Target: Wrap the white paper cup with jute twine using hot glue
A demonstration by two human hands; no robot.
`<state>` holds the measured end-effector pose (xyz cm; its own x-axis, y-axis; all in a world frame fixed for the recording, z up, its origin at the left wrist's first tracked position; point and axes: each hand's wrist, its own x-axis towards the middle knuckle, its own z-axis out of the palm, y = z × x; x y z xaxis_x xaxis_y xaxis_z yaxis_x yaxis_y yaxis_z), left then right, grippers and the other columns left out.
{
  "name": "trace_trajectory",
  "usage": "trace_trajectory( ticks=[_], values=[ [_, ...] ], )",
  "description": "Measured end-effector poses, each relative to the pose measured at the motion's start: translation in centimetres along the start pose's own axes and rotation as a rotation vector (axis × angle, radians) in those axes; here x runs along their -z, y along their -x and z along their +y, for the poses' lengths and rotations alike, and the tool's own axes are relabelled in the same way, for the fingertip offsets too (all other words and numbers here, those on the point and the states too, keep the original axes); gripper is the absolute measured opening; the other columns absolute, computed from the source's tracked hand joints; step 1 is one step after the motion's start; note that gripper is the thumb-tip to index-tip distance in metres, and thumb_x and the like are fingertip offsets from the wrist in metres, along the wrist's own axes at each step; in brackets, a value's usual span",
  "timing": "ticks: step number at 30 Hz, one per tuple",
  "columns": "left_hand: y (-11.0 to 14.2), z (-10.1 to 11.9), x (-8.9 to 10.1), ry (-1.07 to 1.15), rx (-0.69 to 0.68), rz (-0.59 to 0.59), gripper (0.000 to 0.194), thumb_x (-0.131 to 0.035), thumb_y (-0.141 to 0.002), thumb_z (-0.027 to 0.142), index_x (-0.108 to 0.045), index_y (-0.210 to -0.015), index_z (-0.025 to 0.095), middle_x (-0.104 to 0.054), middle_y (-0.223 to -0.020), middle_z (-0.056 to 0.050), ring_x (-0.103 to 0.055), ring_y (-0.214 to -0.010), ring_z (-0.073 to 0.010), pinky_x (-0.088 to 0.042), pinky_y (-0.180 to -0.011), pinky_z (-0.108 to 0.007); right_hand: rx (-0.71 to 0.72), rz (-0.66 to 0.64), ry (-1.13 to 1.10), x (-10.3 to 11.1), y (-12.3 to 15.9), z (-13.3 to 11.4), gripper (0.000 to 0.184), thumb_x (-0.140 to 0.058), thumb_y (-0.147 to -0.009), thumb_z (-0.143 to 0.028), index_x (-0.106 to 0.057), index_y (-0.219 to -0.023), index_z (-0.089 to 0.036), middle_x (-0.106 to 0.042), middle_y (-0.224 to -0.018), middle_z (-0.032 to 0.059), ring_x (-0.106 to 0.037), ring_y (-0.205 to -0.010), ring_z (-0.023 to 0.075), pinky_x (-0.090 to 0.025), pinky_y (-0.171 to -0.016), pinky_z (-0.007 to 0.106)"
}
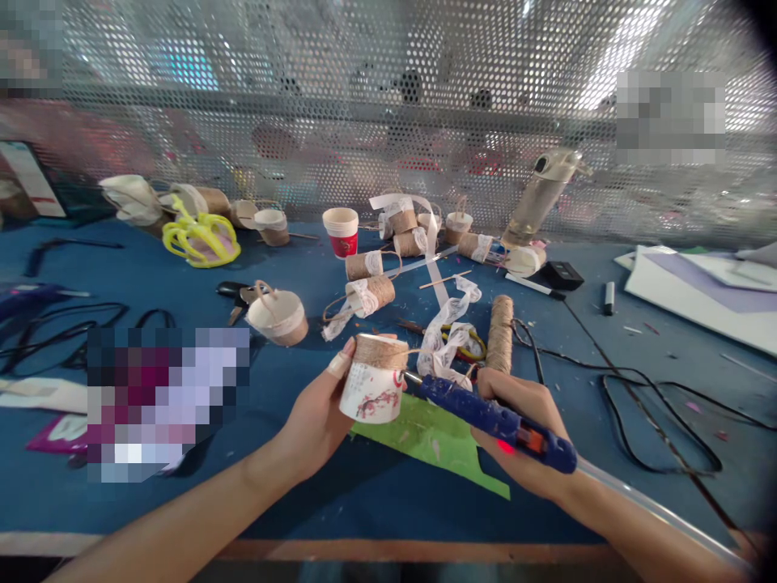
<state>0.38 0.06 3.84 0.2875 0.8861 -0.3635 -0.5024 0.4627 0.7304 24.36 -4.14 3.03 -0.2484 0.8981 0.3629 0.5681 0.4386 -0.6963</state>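
My left hand [321,413] is wrapped round a paper cup [371,395], white with a red print, held above the table. Twine [380,351] winds round the cup's upper part, and a strand leads off toward my right hand. In my right hand [528,421] is a blue hot glue gun [479,409] with a clear glue stick [655,510] out of its back. Its nozzle [413,376] points at the cup's side, just below the twine; whether they touch I cannot tell. Behind my right hand stands a twine spool [500,332].
A green sheet [425,437] lies under the cup. White lace [449,324] and yellow-handled scissors [470,342] lie beyond it. Several twine-wrapped cups [278,316], a red cup [341,231] and a bottle [540,198] stand farther back. Black cables [613,405] run across the right; a perforated screen [340,121] closes the back.
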Motion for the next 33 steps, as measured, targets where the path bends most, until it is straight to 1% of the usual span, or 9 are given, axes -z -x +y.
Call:
trace_trajectory(
  ticks=[3,6,9,13,15,20,24,30,33],
  values=[
    [0.2,0.2,-0.2,0.008,0.008,-0.011,0.04,-0.075,-0.08,0.047,-0.077,-0.107,0.017,-0.082,-0.096,-0.006,-0.075,-0.08,-0.0261,-0.056,-0.068,-0.033,0.002,-0.003,0.009,0.0,-0.1,0.1,0.033,-0.059,-0.078,-0.017,-0.028,-0.071,-0.024,-0.036,-0.062,-0.0077,-0.033,-0.052,0.009,-0.028,-0.05,0.023],
    [0.1,0.0,-0.2,0.017,-0.003,-0.004,0.039,-0.077,-0.078,0.047,-0.078,-0.103,0.018,-0.082,-0.096,-0.005,-0.074,-0.083,-0.025,-0.056,-0.073,-0.032,0.001,-0.004,0.017,0.0,-0.1,0.1,0.032,-0.058,-0.08,-0.017,-0.029,-0.071,-0.024,-0.035,-0.062,-0.0079,-0.032,-0.052,0.0088,-0.028,-0.05,0.022],
    [-0.3,-0.4,0.2,-0.031,-0.024,-0.006,0.039,-0.072,-0.083,0.05,-0.078,-0.105,0.018,-0.082,-0.098,-0.005,-0.073,-0.092,-0.0256,-0.055,-0.082,-0.033,0.002,-0.011,0.018,0.1,0.0,0.0,0.031,-0.058,-0.08,-0.017,-0.029,-0.071,-0.024,-0.035,-0.062,-0.0081,-0.032,-0.052,0.0086,-0.028,-0.05,0.022],
    [-0.8,-0.8,0.8,-0.088,-0.067,-0.038,0.041,-0.066,-0.088,0.052,-0.074,-0.115,0.022,-0.078,-0.116,-0.004,-0.068,-0.111,-0.0264,-0.052,-0.092,-0.034,0.007,-0.02,0.02,0.2,0.1,-0.1,0.031,-0.06,-0.079,-0.017,-0.03,-0.071,-0.024,-0.035,-0.062,-0.0081,-0.032,-0.053,0.0086,-0.028,-0.05,0.022],
    [-0.8,-0.9,0.9,-0.103,-0.082,-0.047,0.04,-0.066,-0.088,0.052,-0.073,-0.116,0.023,-0.076,-0.12,-0.003,-0.066,-0.115,-0.0257,-0.051,-0.094,-0.033,0.007,-0.02,0.023,0.2,0.2,-0.1,0.031,-0.059,-0.079,-0.017,-0.03,-0.071,-0.024,-0.036,-0.062,-0.0081,-0.032,-0.053,0.0086,-0.028,-0.05,0.022],
    [-0.6,-0.8,1.0,-0.163,-0.102,-0.062,0.038,-0.068,-0.088,0.05,-0.07,-0.118,0.026,-0.075,-0.114,-0.002,-0.066,-0.11,-0.0233,-0.051,-0.088,-0.03,-0.004,-0.014,0.021,0.1,0.0,-0.1,0.031,-0.059,-0.077,-0.014,-0.029,-0.071,-0.024,-0.033,-0.063,-0.0083,-0.031,-0.053,0.0087,-0.027,-0.05,0.022],
    [-0.3,-0.7,0.9,-0.213,-0.105,-0.067,0.035,-0.067,-0.09,0.046,-0.067,-0.119,0.028,-0.071,-0.12,-0.002,-0.064,-0.109,-0.0228,-0.05,-0.081,-0.028,0.003,-0.026,0.013,0.0,0.0,-0.1,0.03,-0.057,-0.075,-0.012,-0.03,-0.072,-0.024,-0.034,-0.063,-0.0082,-0.032,-0.053,0.0086,-0.028,-0.05,0.022],
    [-0.4,-0.8,0.7,-0.305,-0.21,-0.036,0.035,-0.07,-0.088,0.045,-0.063,-0.118,0.029,-0.066,-0.121,-0.003,-0.057,-0.116,-0.0244,-0.046,-0.089,-0.031,0.019,-0.022,0.018,-0.1,0.1,0.0,0.03,-0.058,-0.074,-0.012,-0.031,-0.071,-0.024,-0.035,-0.063,-0.0086,-0.032,-0.051,0.0082,-0.028,-0.05,0.021],
    [-0.5,-0.8,0.7,-0.325,-0.264,-0.025,0.038,-0.075,-0.084,0.043,-0.062,-0.118,0.03,-0.064,-0.12,-0.002,-0.056,-0.116,-0.0231,-0.045,-0.09,-0.031,0.029,-0.027,0.017,-0.1,0.0,0.0,0.03,-0.058,-0.073,-0.012,-0.031,-0.071,-0.024,-0.036,-0.062,-0.0087,-0.032,-0.051,0.0081,-0.028,-0.049,0.021]
  ],
)
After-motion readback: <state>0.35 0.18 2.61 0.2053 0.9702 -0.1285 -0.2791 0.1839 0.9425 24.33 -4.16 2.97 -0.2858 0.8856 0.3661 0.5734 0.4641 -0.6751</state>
